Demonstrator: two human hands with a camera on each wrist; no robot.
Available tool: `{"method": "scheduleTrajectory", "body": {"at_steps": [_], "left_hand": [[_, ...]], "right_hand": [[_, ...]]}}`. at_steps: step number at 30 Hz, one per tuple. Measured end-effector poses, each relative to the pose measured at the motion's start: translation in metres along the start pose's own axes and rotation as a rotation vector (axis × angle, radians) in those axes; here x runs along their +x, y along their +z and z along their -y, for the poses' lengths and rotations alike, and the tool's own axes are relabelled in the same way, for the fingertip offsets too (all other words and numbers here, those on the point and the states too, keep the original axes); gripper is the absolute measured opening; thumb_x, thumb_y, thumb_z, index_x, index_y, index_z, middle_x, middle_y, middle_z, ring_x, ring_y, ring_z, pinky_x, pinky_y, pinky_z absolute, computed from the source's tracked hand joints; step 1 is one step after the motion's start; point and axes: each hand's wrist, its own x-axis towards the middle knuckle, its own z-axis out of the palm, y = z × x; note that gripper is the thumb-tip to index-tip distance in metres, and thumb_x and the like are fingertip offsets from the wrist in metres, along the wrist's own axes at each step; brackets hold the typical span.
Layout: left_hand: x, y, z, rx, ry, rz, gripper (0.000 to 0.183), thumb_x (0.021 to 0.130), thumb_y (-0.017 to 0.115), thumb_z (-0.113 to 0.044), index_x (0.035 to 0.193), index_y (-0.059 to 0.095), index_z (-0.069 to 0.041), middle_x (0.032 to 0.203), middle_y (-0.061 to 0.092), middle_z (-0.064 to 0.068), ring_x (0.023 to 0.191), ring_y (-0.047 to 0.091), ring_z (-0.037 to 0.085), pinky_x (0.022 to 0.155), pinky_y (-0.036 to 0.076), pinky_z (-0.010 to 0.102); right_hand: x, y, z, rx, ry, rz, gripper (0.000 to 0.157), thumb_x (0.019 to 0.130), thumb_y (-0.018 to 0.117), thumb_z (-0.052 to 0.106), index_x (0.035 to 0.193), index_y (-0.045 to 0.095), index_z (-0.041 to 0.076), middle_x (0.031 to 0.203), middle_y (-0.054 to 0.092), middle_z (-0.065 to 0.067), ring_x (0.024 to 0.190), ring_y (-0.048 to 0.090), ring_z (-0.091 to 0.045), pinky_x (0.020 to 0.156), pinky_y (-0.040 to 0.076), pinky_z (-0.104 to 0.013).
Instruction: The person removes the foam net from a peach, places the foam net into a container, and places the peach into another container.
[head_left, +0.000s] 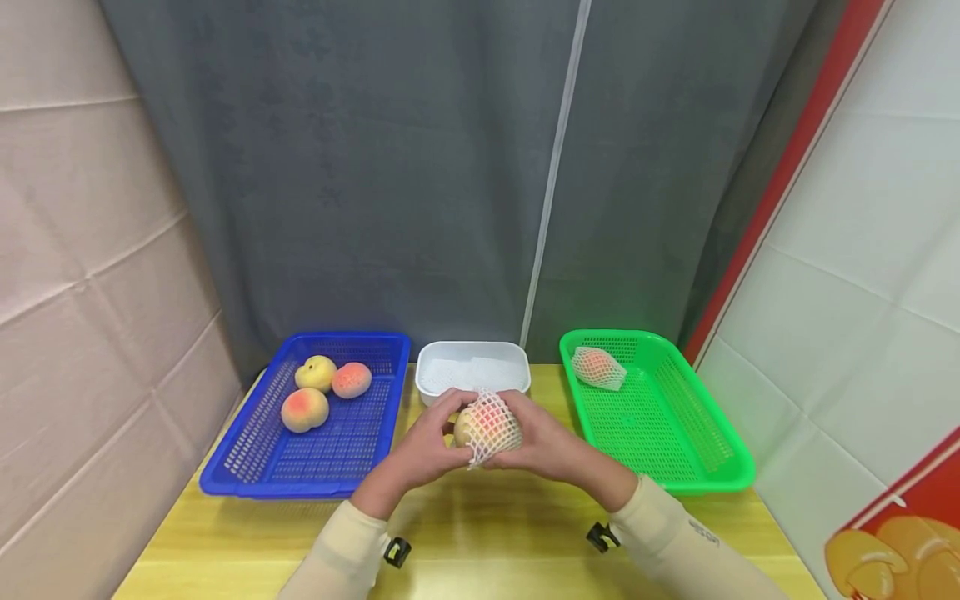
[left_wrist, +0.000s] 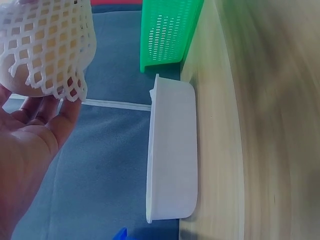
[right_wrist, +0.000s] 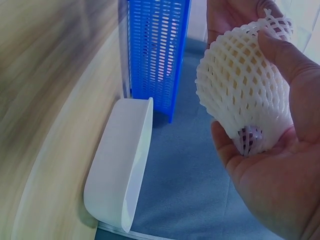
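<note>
I held one peach (head_left: 462, 430) aloft over the worktop (head_left: 480, 542), at the near side of the white plastic tub (left_wrist: 175, 150), between the blue basket (head_left: 315, 467) and the green basket (head_left: 667, 486). Its right end lay inside a white foam net (head_left: 498, 425); its left end was bare. My left hand (head_left: 433, 442) was curled about the bare end, thumb on the near side and fingers on the far; my right hand (head_left: 543, 442) gripped the netted end, thumb and fingers against the mesh. I could not tell how hard either pressed. I judged the peach light enough for one palm, rounded, and prone to bruise under fingertip pressure. The net I judged very light, soft and stretchy, liable to tear if a single strand were pulled. The bare skin would likely roll in a loose grasp, while the mesh should give better purchase. I rated the sound hold as a broad cupping around the fruit's middle, with the net's edge taken across several strands.
</note>
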Motion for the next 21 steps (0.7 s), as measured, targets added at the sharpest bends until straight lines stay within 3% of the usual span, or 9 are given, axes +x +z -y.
{"method": "scheduleTrajectory", "body": {"at_steps": [10, 21], "left_hand": [[-0.0001, -0.0035, 0.0068, 0.015, 0.057, -0.023, 0.068, 0.079, 0.079, -0.006, 0.145, 0.064, -0.012, 0.134, 0.062, 0.003, 0.112, 0.062, 0.018, 0.092, 0.062, 0.036], [-0.0026, -0.0056, 0.0064, 0.047, 0.047, -0.036, 0.066, 0.085, 0.082, -0.012, 0.148, 0.065, -0.01, 0.134, 0.062, 0.003, 0.111, 0.062, 0.017, 0.09, 0.061, 0.035]], "right_hand": [[0.0023, -0.0022, 0.0003, -0.098, 0.0, -0.019, 0.081, 0.082, 0.101, 0.028, 0.148, 0.058, 0.01, 0.133, 0.068, 0.002, 0.114, 0.066, -0.016, 0.099, 0.059, -0.036], [-0.0013, -0.0088, -0.0021, -0.149, -0.016, -0.048, 0.067, 0.083, 0.1, 0.029, 0.137, 0.064, 0.01, 0.119, 0.07, 0.003, 0.102, 0.066, -0.014, 0.089, 0.059, -0.033]]}}
